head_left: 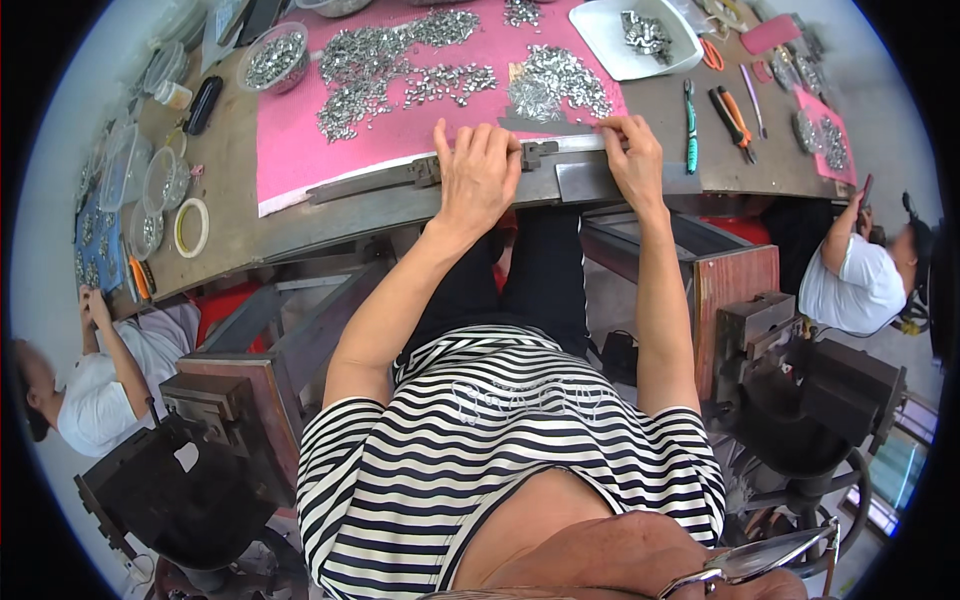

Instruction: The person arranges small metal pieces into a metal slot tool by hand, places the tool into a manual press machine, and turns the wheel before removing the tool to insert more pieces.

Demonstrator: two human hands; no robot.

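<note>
- A brown workbench (225, 140) spans the view, curving at the fisheye rim, with a pink mat (290, 150) across its middle.
- Here at the front edge, the left hand (478, 172) lies over the long bar (365, 184), back upward, fingers bent, between two dark blocks; whether it grips, I cannot tell.
- Over to the right hand (634, 160): fingers bent and bunched at the bar's right end, palm hidden. A firm hold or a light touch? Cannot tell.
- The bar itself runs along the mat's near edge, and a steel plate (585, 182) sits just beside the right hand, on its near side.
- Beyond the hands, small silvery pieces (365, 55) spread in heaps over the mat, with thin pins (535, 98) bunched in the nearer right heap.
- Far left, a clear bowl (275, 60) full of pieces; far right, a white tray (600, 35) with more.
- Right of the mat: a green toothbrush (690, 125), then orange-and-black pliers (735, 120).
- Out left, a tape roll (191, 228) lies flat.
- At the edges, two co-workers in white shirts, one left (115, 370), one right (855, 280).
</note>
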